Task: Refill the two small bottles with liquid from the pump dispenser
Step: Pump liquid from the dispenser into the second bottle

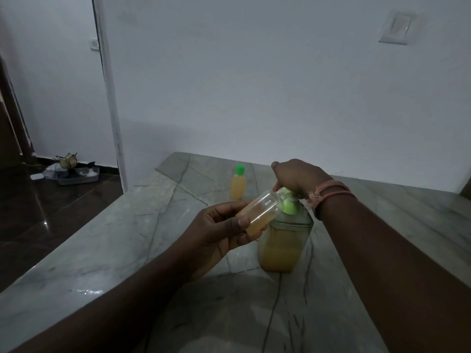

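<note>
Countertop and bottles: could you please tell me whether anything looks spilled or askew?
A small wet glint lies on the marble counter near its left edge, perhaps a spill. The uncapped bottle is tilted toward the pump dispenser for filling.

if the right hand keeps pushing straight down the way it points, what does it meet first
The right hand already rests on the green pump head of the dispenser; straight down it meets that first.

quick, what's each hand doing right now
Left hand: grips the small clear uncapped plastic bottle, tilted, mouth at the pump spout.
Right hand: rests on the green pump head of the clear dispenser; finger curl cannot be told.
</note>
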`<state>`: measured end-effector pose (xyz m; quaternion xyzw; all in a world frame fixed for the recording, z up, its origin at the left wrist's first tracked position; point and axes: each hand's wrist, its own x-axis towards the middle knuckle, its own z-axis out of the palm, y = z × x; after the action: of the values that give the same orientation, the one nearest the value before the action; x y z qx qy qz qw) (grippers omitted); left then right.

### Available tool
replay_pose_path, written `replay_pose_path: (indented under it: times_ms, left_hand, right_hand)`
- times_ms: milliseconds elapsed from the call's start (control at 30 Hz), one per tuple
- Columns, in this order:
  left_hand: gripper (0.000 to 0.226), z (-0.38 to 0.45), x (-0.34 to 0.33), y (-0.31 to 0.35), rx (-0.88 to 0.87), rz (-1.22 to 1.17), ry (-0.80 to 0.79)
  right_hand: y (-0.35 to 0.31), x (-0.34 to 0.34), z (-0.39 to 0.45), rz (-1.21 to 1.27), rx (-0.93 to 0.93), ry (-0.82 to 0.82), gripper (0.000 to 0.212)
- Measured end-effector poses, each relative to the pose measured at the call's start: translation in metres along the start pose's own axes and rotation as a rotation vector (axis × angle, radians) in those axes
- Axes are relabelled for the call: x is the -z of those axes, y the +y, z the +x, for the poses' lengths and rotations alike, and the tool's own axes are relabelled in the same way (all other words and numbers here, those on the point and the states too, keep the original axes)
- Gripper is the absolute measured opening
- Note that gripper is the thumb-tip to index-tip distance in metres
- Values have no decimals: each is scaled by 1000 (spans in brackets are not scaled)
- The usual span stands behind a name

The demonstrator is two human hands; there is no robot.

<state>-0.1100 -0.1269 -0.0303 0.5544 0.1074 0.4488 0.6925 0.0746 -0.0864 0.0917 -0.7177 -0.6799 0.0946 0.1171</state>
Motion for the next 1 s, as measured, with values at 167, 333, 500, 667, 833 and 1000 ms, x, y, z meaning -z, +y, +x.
replay_pose_path:
  times_ms: [167, 333, 500, 667, 833, 1000]
  left_hand:
    - [54, -1, -2, 1, 2, 2, 11]
    - [52, -1, -4, 2, -6, -14, 11]
    - [57, 0, -2, 1, 3, -6, 27]
    - [56, -2, -5, 3, 1, -10, 35]
    - [53, -1, -4, 2, -13, -3, 18]
    - [56, -1, -4, 1, -13, -6, 3]
  right_hand:
    - [-1, 1, -4, 39, -18, -39, 41]
    - [0, 5, 1, 34, -2, 43, 54]
    - [-2, -2, -2, 85, -24, 22, 46]
    - [-5, 4, -3, 1, -35, -6, 50]
    - [-3, 2, 2, 43, -23, 13, 52]
    - [-5, -2, -3, 52, -35, 13, 45]
